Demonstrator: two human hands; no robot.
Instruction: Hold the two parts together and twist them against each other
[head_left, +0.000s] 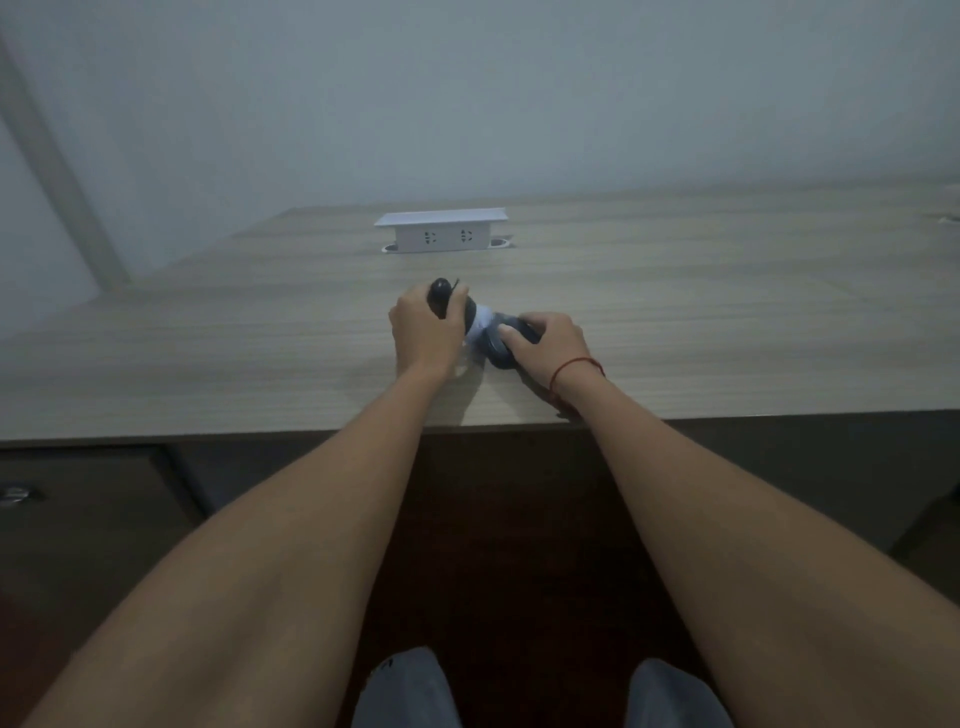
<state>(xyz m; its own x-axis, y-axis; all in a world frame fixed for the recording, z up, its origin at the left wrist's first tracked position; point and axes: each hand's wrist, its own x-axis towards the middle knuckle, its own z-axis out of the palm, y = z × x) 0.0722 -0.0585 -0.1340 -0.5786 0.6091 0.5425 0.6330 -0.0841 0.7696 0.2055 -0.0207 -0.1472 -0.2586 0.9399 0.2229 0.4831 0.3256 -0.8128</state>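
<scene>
Both my hands work at the middle of a wooden desk (208, 338). My left hand (423, 332) grips a small black rounded object (441, 291) with a thin cord or tab at its top. My right hand (550, 345), with a red string on its wrist, grips a dark rounded piece (501, 345), thumb on top. A white part (480, 322) shows between the two dark pieces; the light is too dim to tell what the item is. My fingers hide much of it.
A white pop-up socket box (441, 231) with two outlets stands on the desk behind my hands. A pale wall rises beyond. Dark drawers with a metal handle (18, 493) sit under the desk at left. My knees (410, 691) show at the bottom.
</scene>
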